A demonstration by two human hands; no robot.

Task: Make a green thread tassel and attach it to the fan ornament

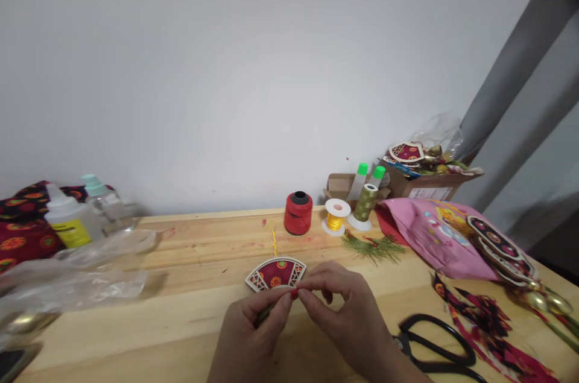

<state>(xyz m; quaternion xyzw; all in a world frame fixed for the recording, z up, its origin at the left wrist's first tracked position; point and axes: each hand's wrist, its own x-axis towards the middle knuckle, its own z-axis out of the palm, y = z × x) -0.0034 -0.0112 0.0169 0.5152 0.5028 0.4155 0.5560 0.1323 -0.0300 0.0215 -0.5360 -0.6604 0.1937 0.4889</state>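
My left hand point(256, 332) and my right hand point(350, 316) meet at the front middle of the table, both closed in a pinch. Between their fingertips shows a small red piece point(294, 294), possibly thread, too small to make out fully. Something dark greenish is partly visible inside my left hand, mostly hidden by the fingers. Just beyond the fingertips lies a fan-shaped wooden ornament point(277, 273) with patterned dark red cloth. Its yellow cord loop point(274, 239) stretches away toward the wall, and its lower edge is hidden behind my hands.
Black scissors point(436, 347) and cloth scraps point(486, 316) lie right. Along the back stand a red thread spool point(298, 214), a yellow spool point(335, 218) and an olive spool point(365, 205), near green threads point(373, 246). A glue bottle point(72, 220) and plastic bags point(90, 289) are left.
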